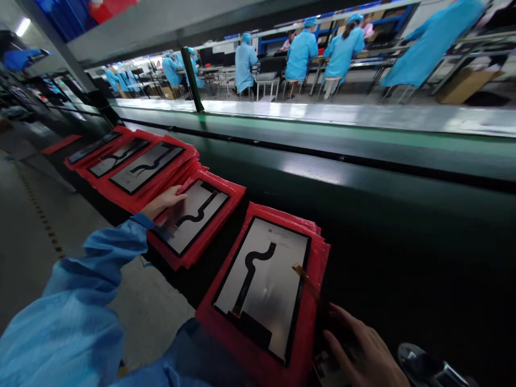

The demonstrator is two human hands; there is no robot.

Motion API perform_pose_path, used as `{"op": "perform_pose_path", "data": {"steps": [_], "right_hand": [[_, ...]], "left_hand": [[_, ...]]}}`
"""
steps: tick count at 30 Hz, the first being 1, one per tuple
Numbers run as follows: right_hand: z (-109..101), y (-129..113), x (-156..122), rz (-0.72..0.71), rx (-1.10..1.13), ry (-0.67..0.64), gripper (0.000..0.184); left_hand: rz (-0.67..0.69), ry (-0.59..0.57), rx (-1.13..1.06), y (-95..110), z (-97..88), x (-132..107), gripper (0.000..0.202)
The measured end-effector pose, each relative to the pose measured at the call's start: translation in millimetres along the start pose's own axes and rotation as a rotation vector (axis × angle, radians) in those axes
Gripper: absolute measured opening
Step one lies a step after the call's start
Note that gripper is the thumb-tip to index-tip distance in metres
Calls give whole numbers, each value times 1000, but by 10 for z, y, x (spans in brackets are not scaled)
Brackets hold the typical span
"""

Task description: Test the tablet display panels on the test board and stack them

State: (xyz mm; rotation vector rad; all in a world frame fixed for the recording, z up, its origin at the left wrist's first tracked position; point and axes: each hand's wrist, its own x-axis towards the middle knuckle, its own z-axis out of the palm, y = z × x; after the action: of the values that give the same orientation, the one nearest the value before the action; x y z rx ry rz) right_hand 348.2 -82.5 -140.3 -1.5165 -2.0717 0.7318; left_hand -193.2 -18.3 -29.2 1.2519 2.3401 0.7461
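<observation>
My left hand (pixel 167 198) lies over the left edge of a grey display panel (pixel 209 207), its fingers stretched out on the surface. That panel has a black curved ribbon and rests on a stack of red sheets (pixel 236 188). Directly in front of me, a second display panel (pixel 274 279) sits on another red stack (pixel 320 263). Across its right edge reaches an orange flex cable (pixel 305 279). At the lower right my right hand (pixel 360 346) curls around something dark near the cable's end; shadow hides what it is.
More display panels (pixel 147 164) lie on red sheets farther left. A dark green conveyor surface (pixel 322 172) runs beyond the stacks. Something shiny and metallic (pixel 427 365) stands at the lower right corner. Several people in blue coats (pixel 300 54) sit at benches in the background.
</observation>
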Motion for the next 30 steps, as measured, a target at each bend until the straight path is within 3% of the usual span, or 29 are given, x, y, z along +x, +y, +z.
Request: {"op": "perform_pose_path", "data": {"steps": [3, 5, 7, 8, 10, 13, 15, 17, 20, 25, 27, 30], "right_hand": [[-31, -87, 29, 97, 129, -90, 49], [-72, -146, 45, 128, 210, -108, 46], [-116, -207, 63, 122, 292, -126, 42], [-134, -234, 74, 116, 343, -149, 40], [-155, -277, 96, 127, 453, -197, 38], [-160, -303, 112, 179, 587, -221, 40], [-162, -303, 106, 196, 630, -206, 42], [-172, -303, 92, 202, 655, -181, 44], [-197, -308, 78, 213, 682, -157, 42], [-206, -305, 104, 186, 724, -109, 37], [-189, -323, 93, 175, 791, -98, 34], [-141, -386, 36, 151, 1017, -137, 36]], "left_hand": [[44, 123, 147, 34, 166, -70, 34], [112, 212, 219, 174, 268, -236, 47], [276, 265, 245, 410, 417, -449, 48], [422, 248, 233, 553, 523, -560, 41], [690, 47, 100, 851, 795, -766, 28], [846, -265, -3, 1205, 1261, -984, 27], [881, -319, 104, 1324, 1505, -1057, 30], [892, -308, 212, 1364, 1633, -1095, 33], [904, -338, 253, 1362, 1626, -1137, 38], [892, -551, 150, 1320, 1473, -1184, 52], [899, -520, 132, 1250, 1439, -1216, 47], [911, -345, 79, 1120, 1431, -1253, 37]]}}
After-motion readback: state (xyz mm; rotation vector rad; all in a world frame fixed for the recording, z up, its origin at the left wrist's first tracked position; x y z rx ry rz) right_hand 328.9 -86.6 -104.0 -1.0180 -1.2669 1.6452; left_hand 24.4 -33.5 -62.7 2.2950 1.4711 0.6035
